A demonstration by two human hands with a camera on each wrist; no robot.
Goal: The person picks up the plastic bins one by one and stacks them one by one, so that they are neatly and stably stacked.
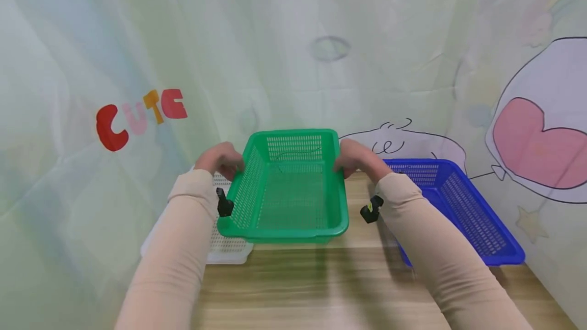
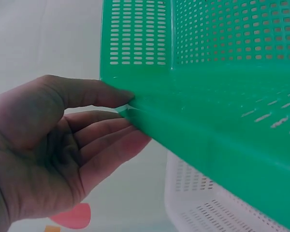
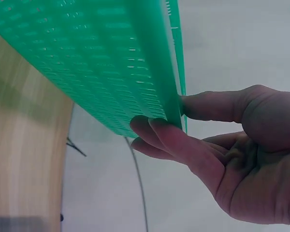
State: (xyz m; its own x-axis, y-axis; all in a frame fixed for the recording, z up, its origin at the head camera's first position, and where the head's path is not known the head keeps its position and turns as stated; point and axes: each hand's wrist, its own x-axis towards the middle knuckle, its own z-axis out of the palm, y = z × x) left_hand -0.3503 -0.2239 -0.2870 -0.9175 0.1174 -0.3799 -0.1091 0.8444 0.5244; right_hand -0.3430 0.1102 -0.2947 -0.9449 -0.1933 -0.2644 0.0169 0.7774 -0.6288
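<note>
A green plastic basket with slotted walls is held up above the table, its open top tilted toward me and nothing inside. My left hand pinches its left rim; in the left wrist view the thumb of that hand lies on the rim and the other fingers go beneath. On the opposite side my right hand pinches the right rim. The right wrist view shows this hand with its thumb on one face of the rim and fingers against the slotted outer wall.
A white basket stands on the left, partly behind the green one and my left sleeve. To the right a blue basket is partly covered by my right sleeve. Under them is a wooden table, with a printed curtain behind.
</note>
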